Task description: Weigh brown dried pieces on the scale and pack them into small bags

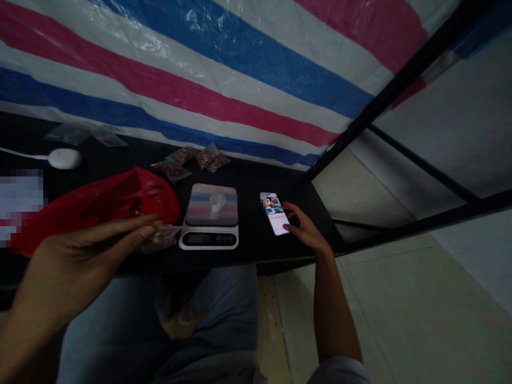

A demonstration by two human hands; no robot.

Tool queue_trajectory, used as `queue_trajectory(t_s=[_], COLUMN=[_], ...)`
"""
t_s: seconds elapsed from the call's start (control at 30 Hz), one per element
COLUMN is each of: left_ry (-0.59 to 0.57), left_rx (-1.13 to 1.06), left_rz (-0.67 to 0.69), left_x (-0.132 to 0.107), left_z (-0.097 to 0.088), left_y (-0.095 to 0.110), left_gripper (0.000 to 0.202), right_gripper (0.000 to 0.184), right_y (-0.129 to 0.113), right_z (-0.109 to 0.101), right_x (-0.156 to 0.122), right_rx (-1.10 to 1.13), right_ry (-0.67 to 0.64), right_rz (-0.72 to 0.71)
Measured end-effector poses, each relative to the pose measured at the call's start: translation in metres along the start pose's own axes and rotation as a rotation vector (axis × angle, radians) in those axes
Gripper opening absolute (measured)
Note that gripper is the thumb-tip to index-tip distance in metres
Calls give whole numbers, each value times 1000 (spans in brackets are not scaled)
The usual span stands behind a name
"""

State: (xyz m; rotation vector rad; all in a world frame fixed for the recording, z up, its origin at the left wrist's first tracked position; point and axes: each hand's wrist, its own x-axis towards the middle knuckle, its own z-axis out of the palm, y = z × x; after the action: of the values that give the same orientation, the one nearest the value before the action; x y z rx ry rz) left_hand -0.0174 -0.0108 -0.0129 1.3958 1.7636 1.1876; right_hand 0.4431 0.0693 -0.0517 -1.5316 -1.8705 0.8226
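Observation:
My left hand pinches a small clear zip bag between thumb and fingers, with brownish bits inside. This bag is just left of a white digital scale. On the scale's shiny plate stands a small translucent cup. Behind my left fingers lies a crumpled red plastic bag, its contents mostly hidden. My right hand is at the right edge of a lit smartphone, thumb over the lower screen and fingers curled along the side. The phone rests on the black table.
Several filled small bags lie behind the scale. Flat clear bags and a white rounded device with a cable are at back left. A striped plastic sheet hangs behind. A black metal frame bounds the right side.

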Motion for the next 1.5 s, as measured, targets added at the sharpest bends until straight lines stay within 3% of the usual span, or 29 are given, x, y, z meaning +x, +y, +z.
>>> queue_trajectory(t_s=[0.2, 0.33, 0.53, 0.67, 0.73, 0.9, 1.1, 1.23, 1.3, 1.43, 1.5], left_ry=[13, 44, 7, -43, -57, -4, -62, -118, -112, -78, -69], left_rx=[-73, -20, -142, -190, -143, -13, 57, 63, 62, 6, 2], left_rz=[-91, -128, -144, -157, -152, -75, 67, 33, 7, -3, -14], left_x=[2, 4, 5, 3, 1, -1, 2, 3, 2, -1, -1], left_z=[4, 1, 3, 5, 6, 6, 3, 0, 0, 3, 6], left_y=[-4, -8, 15, 22, 19, 18, 22, 20, 19, 19, 19], left_gripper=[38, 34, 28, 31, 34, 39, 29, 34, 35, 30, 31], right_gripper=[67, 62, 87, 66, 64, 69, 70, 64, 63, 90, 93], right_y=[-1, -8, -12, -2, 3, 6, 8, 4, -2, -14, -16], right_z=[-4, 8, 35, 23, 13, 3, 5, 8, 16, 40, 50], right_x=[0, -1, 1, -3, -5, -9, -8, -7, -5, 1, 4], right_rx=[23, 31, -108, 138, 222, 162, 120, 148, 120, -159, -254], right_ry=[-1, 71, 280, 191, 126, 64, 78, 90, 134, 318, 386], right_rz=[53, 69, 132, 99, 85, 42, 38, 49, 94, 150, 147])
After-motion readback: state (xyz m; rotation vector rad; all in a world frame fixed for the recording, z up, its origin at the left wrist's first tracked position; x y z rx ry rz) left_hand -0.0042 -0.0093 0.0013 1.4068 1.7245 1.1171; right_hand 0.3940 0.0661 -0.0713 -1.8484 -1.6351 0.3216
